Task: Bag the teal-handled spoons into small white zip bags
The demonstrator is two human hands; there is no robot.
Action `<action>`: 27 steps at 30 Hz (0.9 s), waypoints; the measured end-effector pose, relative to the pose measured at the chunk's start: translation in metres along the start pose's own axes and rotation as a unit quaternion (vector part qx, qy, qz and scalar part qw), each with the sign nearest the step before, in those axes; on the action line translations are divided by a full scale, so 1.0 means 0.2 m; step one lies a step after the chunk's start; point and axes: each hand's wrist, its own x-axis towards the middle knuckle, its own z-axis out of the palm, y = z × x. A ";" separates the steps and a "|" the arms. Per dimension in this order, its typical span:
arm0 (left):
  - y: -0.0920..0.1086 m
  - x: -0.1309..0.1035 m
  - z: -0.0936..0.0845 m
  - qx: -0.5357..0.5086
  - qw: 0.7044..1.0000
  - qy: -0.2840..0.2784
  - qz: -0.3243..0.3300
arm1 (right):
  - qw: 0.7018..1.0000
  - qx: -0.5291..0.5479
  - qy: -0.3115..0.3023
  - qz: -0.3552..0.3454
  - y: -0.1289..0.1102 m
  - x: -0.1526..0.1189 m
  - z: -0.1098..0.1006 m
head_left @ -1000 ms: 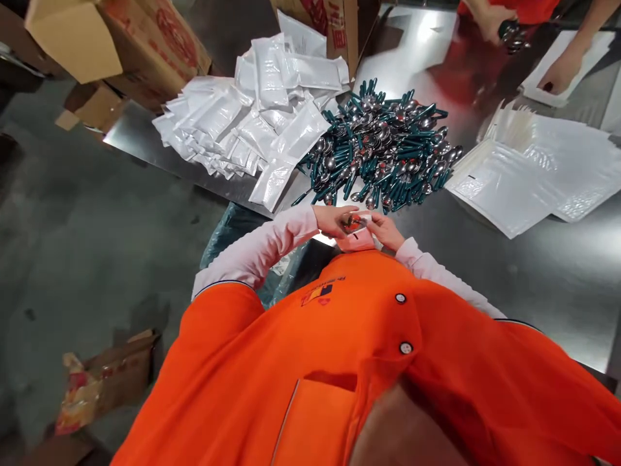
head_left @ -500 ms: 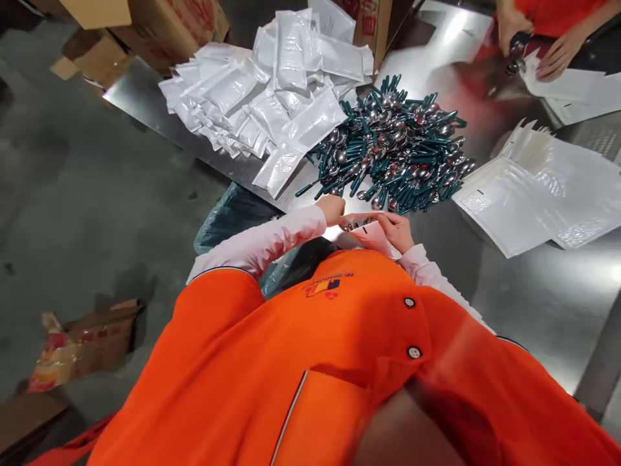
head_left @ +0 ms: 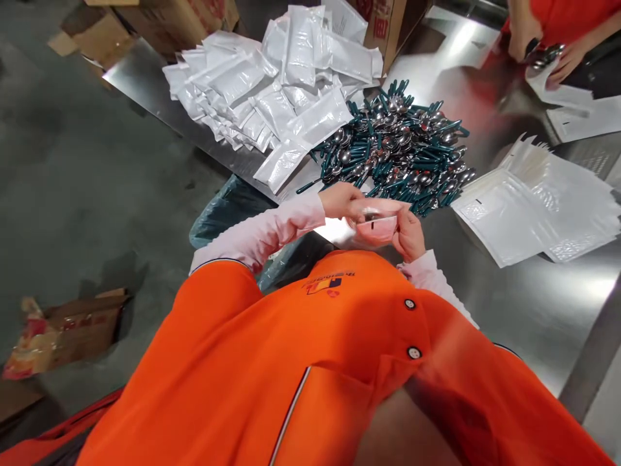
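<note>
Left grip (head_left: 342, 199) has shifted rightward; it and right grip (head_left: 410, 234) hold a pouch (head_left: 379, 231).

Orange shirt (head_left: 233, 362), two dark-rimmed buttons (head_left: 410, 303), small chest logo (head_left: 334, 283), pale long sleeves (head_left: 272, 233)

Spoons (head_left: 398, 149), white pouches (head_left: 242, 79) on metal table (head_left: 524, 317)

Grey floor (head_left: 97, 175) spreads beyond the left edge of the metal tabletop (head_left: 514, 317) (shiny, with pale glare (head_left: 594, 288) showing).
</note>
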 end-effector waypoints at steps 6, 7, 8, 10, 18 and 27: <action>-0.05 0.14 0.05 0.082 0.994 -0.023 -0.064 | 0.980 -0.094 0.175 0.008 0.11 0.03 -0.03; -0.05 0.17 0.07 0.113 0.990 -0.009 -0.080 | 0.980 -0.102 0.169 0.006 0.13 0.04 -0.04; -0.05 0.18 0.08 0.135 0.987 0.008 -0.089 | 0.982 -0.097 0.161 0.004 0.14 0.06 -0.04; -0.03 0.21 0.12 0.154 0.983 0.076 -0.071 | 0.987 -0.055 0.149 0.007 0.15 0.10 -0.05; 0.00 0.27 0.31 0.045 0.979 0.175 0.093 | 0.992 0.036 0.116 0.015 0.14 0.14 0.01; -0.08 0.23 0.39 -0.070 0.960 0.248 0.114 | 0.994 -0.068 0.083 -0.025 0.08 0.11 0.04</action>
